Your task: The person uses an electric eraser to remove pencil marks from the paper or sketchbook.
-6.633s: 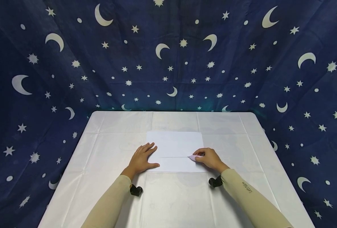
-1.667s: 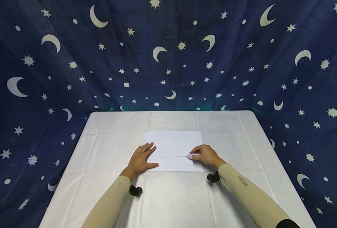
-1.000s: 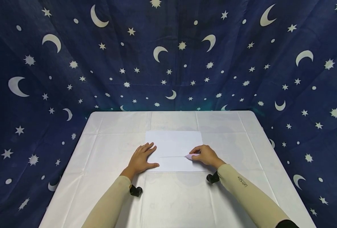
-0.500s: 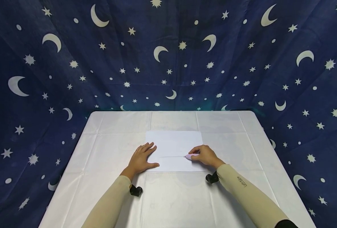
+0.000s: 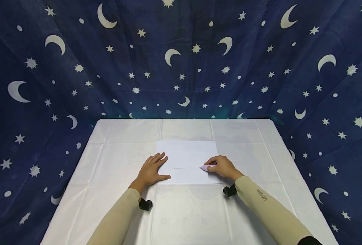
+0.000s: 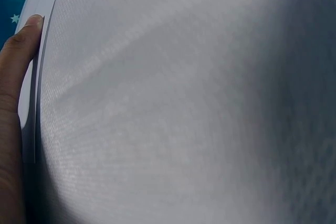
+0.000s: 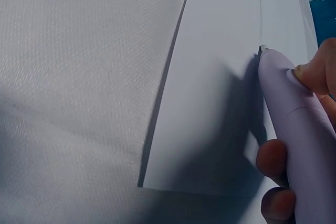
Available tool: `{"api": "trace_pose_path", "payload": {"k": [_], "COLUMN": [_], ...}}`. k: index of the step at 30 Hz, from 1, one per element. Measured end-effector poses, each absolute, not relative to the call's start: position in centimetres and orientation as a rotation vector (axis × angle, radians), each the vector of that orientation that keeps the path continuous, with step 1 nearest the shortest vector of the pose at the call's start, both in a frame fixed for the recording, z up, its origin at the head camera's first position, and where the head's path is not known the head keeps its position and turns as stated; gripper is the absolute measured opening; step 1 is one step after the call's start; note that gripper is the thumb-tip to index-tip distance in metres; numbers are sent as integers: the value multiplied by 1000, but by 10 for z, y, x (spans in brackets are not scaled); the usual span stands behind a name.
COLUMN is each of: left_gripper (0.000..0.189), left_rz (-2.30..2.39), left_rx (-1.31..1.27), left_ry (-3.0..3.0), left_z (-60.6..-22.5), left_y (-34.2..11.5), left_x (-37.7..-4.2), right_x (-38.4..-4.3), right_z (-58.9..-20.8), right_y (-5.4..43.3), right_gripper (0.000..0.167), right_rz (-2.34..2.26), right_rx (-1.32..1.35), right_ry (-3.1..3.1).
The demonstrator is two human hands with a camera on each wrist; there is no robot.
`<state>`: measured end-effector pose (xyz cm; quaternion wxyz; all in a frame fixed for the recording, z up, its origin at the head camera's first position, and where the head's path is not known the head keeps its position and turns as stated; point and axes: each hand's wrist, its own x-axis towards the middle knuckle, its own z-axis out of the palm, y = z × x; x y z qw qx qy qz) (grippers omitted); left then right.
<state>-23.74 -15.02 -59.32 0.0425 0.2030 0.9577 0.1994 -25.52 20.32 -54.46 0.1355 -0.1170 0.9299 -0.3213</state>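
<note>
A white sheet of paper [image 5: 187,153] lies on the white-covered table. My left hand [image 5: 151,170] rests spread over its left edge, thumb apart from the fingers. In the left wrist view one finger [image 6: 21,51] lies along the paper's edge. My right hand [image 5: 225,168] grips a lilac craft knife [image 7: 304,129] near the sheet's right side, thumb on top and fingers curled beneath. Its small tip [image 7: 263,49] points left, right at the end of a thin straight line [image 7: 261,9] that runs across the sheet between both hands.
The white tablecloth [image 5: 122,136] has fold creases. A dark blue curtain [image 5: 199,78] with moons and stars hangs behind the table and at its sides. Black wrist cameras [image 5: 145,204] sit under both beige sleeves [image 5: 263,207].
Over the earlier frames the knife tip shifts left along the line; since half a second ago it has slid slightly back to the right. My left hand and the paper stay in place.
</note>
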Motion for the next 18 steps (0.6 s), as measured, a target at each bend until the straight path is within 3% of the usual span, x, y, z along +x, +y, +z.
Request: {"api": "trace_pose_path", "payload": {"k": [18], "left_gripper": [92], "left_rz": [616], "left_rx": [632], "left_ry": [2932], "left_z": [-597], "left_y": [-152], "left_x": [-238], "right_x": [-255], "right_z": [-544], "right_y": [203], "right_gripper": [14], "right_rz": [-939], "right_rx": [-337], "right_ry": [2683]}}
